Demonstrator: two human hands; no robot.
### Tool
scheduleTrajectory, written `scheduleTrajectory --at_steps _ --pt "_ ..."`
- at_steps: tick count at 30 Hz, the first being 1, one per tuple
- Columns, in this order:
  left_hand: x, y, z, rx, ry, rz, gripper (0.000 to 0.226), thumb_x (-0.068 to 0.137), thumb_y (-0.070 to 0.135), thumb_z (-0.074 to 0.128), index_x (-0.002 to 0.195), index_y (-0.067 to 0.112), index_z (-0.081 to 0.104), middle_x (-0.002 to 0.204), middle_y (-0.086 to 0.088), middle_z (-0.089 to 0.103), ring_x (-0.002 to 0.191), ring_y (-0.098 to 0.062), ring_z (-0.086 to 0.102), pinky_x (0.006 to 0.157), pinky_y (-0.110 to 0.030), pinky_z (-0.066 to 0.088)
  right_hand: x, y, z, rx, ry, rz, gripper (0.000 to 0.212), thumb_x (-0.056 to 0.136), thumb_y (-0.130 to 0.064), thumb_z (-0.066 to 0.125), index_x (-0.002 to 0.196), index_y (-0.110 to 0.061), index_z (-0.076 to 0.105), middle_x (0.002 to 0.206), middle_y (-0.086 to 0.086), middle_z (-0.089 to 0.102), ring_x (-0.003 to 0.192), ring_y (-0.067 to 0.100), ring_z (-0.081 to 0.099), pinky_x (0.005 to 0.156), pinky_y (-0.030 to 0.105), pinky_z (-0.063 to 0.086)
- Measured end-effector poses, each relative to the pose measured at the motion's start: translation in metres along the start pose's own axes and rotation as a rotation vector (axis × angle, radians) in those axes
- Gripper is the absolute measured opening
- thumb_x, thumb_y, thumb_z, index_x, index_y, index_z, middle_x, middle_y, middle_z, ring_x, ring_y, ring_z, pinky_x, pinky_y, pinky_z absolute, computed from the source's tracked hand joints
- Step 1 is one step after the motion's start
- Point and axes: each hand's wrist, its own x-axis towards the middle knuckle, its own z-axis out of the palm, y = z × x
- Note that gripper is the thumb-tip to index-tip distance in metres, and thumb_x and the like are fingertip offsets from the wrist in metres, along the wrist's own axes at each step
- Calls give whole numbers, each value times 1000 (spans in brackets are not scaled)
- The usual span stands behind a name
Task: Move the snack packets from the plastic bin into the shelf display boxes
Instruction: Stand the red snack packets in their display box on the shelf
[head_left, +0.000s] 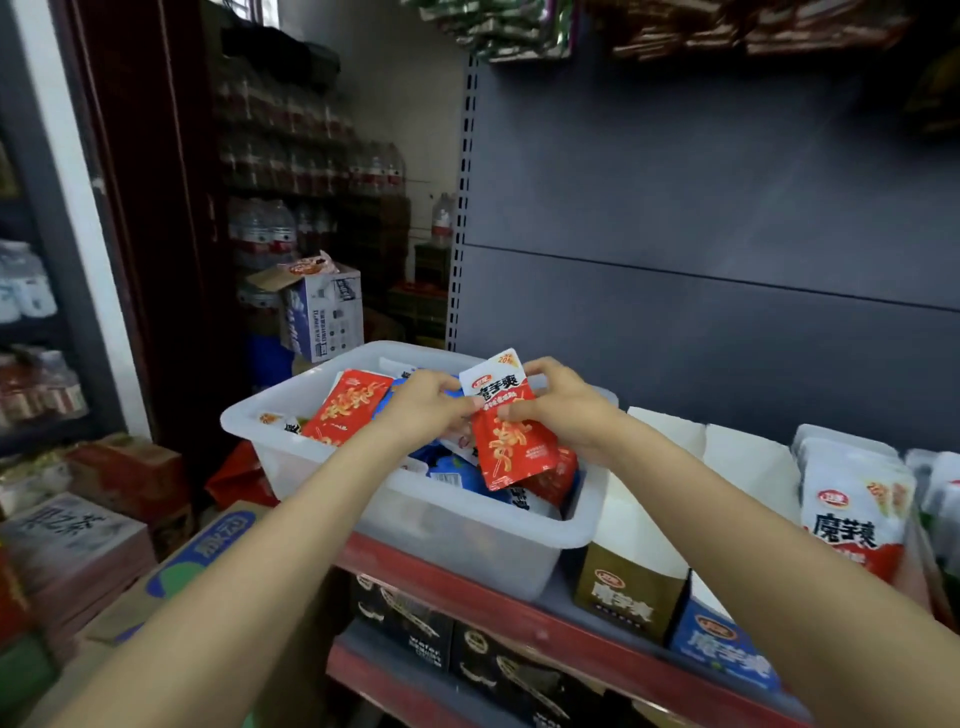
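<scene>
Both hands, left hand (431, 402) and right hand (558, 408), pinch red-white snack packet (511, 431) above plastic bin (498, 540). Keep packet upright, print forward; carry right, into brown display box (631, 592).

translucent, smooth, frosted plastic for the bin (467, 540); glossy red-and-white foil-like film on the snack packet (511, 431); printed, matt cardboard for the display boxes (631, 597); painted matt grey metal on the shelf back panel (701, 208).
</scene>
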Motion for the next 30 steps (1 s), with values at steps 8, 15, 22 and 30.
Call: scheduleTrajectory --at_steps 8,15,22,30 --pt "-32 49 48 -213 -22 210 52 82 -2 67 123 25 50 92 -3 64 77 -15 66 66 -26 58 -63 -1 -60 65 127 -118 67 81 -1 69 132 -24 32 112 2 59 93 15 63 67 28 54" --pt "-47 86 118 -271 -206 226 56 83 -8 63 132 15 49 90 -6 61 72 -14 62 54 -17 55 -111 22 -121 -95 337 -41 94 76 -4 75 147 -19 16 122 8 59 102 23 62 81 37 54" --pt "-57 102 185 -221 -284 276 55 82 -3 66 128 21 47 89 -2 59 76 -12 63 55 -21 55 -155 43 -175 -479 477 4 82 75 -10 76 142 -13 28 120 11 59 100 26 60 77 32 47" --pt "-58 106 225 -34 -236 386 49 84 3 66 125 20 45 85 1 60 81 -13 65 64 -25 57 -164 47 -210 -857 501 -6 32 85 -4 59 102 -13 33 90 14 55 78 34 56 64 41 50"
